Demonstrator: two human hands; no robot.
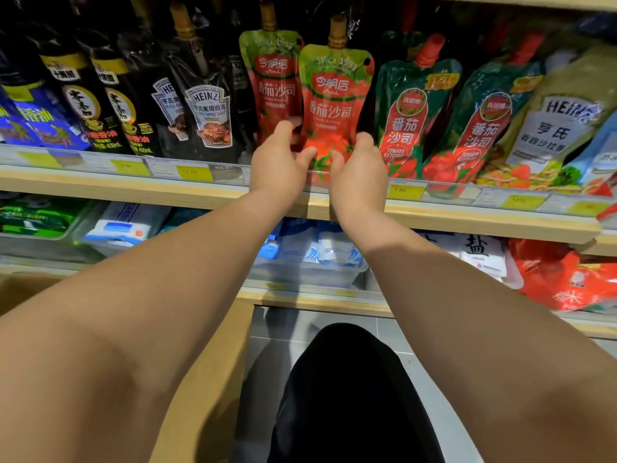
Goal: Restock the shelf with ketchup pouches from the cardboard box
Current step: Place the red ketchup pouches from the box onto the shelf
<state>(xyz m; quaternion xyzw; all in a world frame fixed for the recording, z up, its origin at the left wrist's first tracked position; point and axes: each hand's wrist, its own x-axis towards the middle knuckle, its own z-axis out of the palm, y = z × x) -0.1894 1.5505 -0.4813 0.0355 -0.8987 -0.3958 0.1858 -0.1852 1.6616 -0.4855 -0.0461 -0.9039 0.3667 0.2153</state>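
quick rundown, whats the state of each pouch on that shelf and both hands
front ketchup pouch: upright at the shelf edge, cap on, held low by both hands
second ketchup pouch: upright behind it, to the left, cap on
green ketchup pouches: tilted, tops to the right, red caps on
left hand: grips the front pouch's left edge
right hand: grips its right edge

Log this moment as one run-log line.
stage: shelving | left hand: holds front ketchup pouch, lower left side | right hand: holds its lower right side | pouch: upright, at shelf front
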